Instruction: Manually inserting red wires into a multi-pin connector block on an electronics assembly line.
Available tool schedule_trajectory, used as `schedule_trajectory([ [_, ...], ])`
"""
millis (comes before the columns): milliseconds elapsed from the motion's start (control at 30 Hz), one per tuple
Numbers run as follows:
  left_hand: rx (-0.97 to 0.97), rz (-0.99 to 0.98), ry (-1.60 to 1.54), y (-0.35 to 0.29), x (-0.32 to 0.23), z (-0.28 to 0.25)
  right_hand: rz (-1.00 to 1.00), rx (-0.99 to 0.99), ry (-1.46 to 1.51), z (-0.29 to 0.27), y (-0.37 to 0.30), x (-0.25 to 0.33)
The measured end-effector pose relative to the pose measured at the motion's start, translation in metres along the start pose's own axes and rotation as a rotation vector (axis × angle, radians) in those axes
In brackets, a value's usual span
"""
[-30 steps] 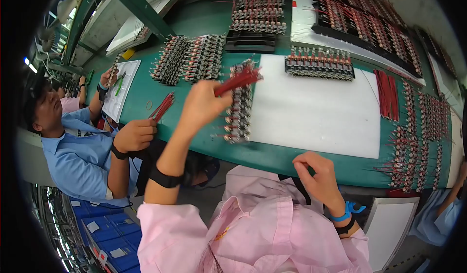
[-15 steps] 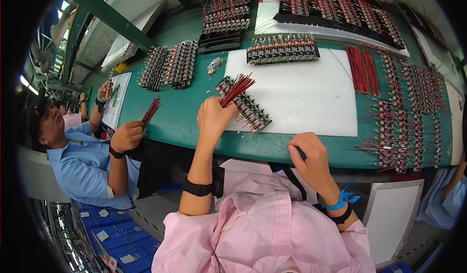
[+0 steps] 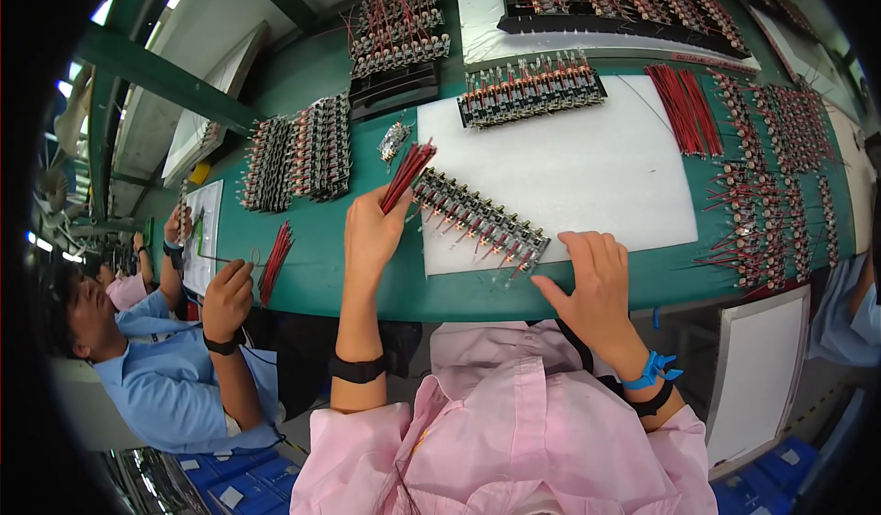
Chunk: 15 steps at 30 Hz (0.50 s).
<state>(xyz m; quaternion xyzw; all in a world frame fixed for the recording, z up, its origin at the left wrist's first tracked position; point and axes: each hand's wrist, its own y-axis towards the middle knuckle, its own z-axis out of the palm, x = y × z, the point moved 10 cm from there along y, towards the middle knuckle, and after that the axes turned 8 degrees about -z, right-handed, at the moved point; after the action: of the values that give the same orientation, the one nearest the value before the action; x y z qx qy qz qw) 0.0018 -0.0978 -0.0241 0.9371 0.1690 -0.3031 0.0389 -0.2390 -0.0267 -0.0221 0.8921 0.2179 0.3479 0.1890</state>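
My left hand (image 3: 372,230) is closed around a bundle of red wires (image 3: 408,177) whose ends point up and away from me. Right beside it, a strip of small circuit boards (image 3: 482,217) lies slantwise over the near left part of a white foam sheet (image 3: 587,162). Whether my left fingers also touch the strip's upper left end, I cannot tell. At the strip's lower right end is my right hand (image 3: 592,285), with thumb and fingers apart and nothing in it. A second strip of boards (image 3: 532,93) sits along the sheet's far edge.
Loose red wires (image 3: 684,111) lie right of the sheet, beside rows of wired boards (image 3: 757,184). Stacked boards (image 3: 298,152) stand at left, near a small bagged part (image 3: 395,140). A co-worker's hand (image 3: 228,299) is beside another wire bundle (image 3: 275,263) on the green table (image 3: 367,290).
The board strip has turned and now shows more fully, its lower end nearer my right hand. My right fingers have spread toward it. The co-worker's wire bundle now lies on the table.
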Motion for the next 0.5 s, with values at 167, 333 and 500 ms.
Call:
schedule_trajectory([
  [167, 0.167, -0.035, -0.061, 0.004, 0.020, 0.011, 0.032, 0.081, -0.087, 0.015, 0.009, 0.003],
  [333, 0.138, 0.023, -0.211, -0.004, 0.033, 0.006, 0.032, 0.235, -0.058, 0.017, 0.015, 0.000],
  [500, 0.531, -0.154, -1.149, -0.031, 0.033, 0.017, -0.031, 0.147, 0.013, -0.009, 0.033, 0.015],
])
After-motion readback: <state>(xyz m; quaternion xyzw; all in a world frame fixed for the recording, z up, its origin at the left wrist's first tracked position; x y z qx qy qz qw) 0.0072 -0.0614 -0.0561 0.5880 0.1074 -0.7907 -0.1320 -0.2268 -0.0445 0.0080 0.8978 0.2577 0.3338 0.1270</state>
